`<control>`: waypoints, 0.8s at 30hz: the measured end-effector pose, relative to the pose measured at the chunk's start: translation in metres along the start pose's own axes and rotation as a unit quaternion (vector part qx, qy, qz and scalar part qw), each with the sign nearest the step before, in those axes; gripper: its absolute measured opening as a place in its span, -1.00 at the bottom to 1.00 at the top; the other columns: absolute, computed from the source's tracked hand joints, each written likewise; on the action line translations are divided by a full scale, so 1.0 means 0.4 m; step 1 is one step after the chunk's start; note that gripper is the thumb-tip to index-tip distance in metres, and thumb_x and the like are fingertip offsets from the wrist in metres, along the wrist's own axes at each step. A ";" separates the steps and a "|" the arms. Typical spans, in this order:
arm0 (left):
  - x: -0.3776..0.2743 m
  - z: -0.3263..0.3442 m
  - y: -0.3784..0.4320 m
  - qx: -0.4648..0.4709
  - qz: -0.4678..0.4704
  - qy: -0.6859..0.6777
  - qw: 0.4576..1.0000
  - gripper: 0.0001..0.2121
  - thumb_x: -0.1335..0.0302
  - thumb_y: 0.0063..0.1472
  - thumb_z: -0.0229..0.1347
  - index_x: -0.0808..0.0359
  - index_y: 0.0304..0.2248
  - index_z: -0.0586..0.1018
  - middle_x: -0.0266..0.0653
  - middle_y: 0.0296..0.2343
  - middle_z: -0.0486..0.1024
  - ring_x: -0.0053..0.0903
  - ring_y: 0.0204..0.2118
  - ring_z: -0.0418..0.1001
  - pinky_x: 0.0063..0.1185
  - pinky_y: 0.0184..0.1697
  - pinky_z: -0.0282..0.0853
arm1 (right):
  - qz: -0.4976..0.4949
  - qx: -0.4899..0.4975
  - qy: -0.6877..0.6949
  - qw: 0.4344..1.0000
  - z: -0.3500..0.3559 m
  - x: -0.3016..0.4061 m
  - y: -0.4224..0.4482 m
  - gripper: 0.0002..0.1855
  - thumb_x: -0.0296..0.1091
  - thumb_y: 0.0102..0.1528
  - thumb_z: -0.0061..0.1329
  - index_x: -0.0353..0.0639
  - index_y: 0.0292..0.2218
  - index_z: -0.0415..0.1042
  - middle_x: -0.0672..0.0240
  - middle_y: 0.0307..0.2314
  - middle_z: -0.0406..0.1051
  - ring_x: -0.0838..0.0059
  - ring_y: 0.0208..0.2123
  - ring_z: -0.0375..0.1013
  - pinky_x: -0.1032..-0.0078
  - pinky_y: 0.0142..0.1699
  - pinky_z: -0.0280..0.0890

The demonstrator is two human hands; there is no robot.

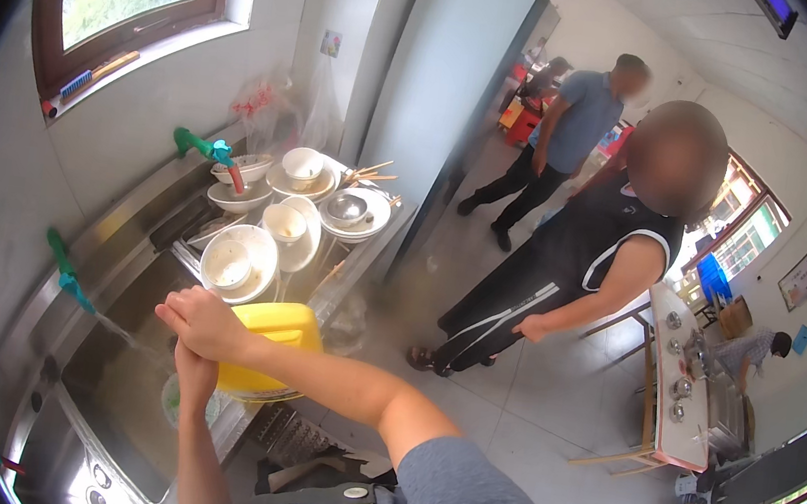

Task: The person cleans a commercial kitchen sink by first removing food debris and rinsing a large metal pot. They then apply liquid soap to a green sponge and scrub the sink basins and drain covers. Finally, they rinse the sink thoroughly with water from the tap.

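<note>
A yellow plastic jug (268,368) hangs tilted over the near rim of a stainless steel sink (121,399). My right hand (202,322) is closed at the jug's end over the sink. Just below it and touching it, my left hand (194,374) grips the same end, its fingers mostly hidden. The jug's mouth is out of sight behind my hands. Cloudy water stands in the basin, and a green tap (71,279) runs into it. Partly behind my left wrist, a pale green, rounded item (175,401) shows at the sink's edge.
Dirty white bowls (228,264), plates and a metal bowl (347,209) crowd the counter beyond the jug. Chopsticks (372,172) lie at its far corner. A person in black (587,229) stands close on the right, another (578,122) behind. A long table (670,360) stands farther right.
</note>
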State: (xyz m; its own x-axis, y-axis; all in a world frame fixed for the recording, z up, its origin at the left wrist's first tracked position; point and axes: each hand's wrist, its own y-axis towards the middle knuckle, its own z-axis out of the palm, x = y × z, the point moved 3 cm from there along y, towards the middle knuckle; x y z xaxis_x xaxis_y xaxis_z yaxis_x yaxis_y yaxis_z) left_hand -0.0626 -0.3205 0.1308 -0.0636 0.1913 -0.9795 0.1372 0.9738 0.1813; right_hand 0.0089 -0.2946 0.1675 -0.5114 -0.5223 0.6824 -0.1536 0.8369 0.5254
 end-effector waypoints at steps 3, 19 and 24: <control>0.021 -0.028 -0.027 0.017 0.027 -0.276 0.961 -0.58 0.52 0.05 -0.11 0.46 -0.05 0.20 -0.10 -0.13 0.27 -0.43 -0.05 0.22 -0.57 0.00 0.09 | -0.076 -0.052 -0.002 0.996 0.022 -0.040 -0.013 -0.71 -0.25 0.04 -0.22 -0.23 -0.61 0.30 0.17 -0.65 0.30 0.13 -0.53 0.32 0.28 -0.45 0.16; 0.061 -0.098 0.145 0.006 -0.102 -0.743 0.661 -0.47 0.15 0.21 -0.33 0.50 -0.06 0.19 -0.01 -0.02 0.13 -0.31 0.07 0.05 -0.43 0.13 -0.08 | 0.120 0.083 -0.308 0.940 0.030 0.029 0.018 -0.69 -0.22 0.08 -0.33 -0.28 -0.52 0.28 -0.03 -0.73 0.33 0.00 -0.61 0.37 0.18 -0.49 0.25; 0.049 -0.094 0.147 0.020 -0.116 -0.764 0.635 -0.47 0.15 0.23 -0.41 0.49 -0.08 0.24 -0.03 -0.06 0.21 -0.33 0.02 0.15 -0.45 0.07 0.04 | 0.042 0.063 -0.373 0.925 0.041 0.009 0.009 -0.67 -0.22 0.08 -0.33 -0.28 -0.56 0.28 0.03 -0.77 0.31 0.02 -0.66 0.34 0.21 -0.48 0.24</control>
State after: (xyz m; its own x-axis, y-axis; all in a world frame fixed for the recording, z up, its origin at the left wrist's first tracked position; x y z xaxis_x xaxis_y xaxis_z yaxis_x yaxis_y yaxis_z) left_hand -0.0930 -0.2549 0.1254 0.9419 -0.3282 0.0718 0.3257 0.9445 0.0434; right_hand -0.0071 -0.2908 0.1634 -0.9598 -0.2353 0.1534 -0.1597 0.9065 0.3909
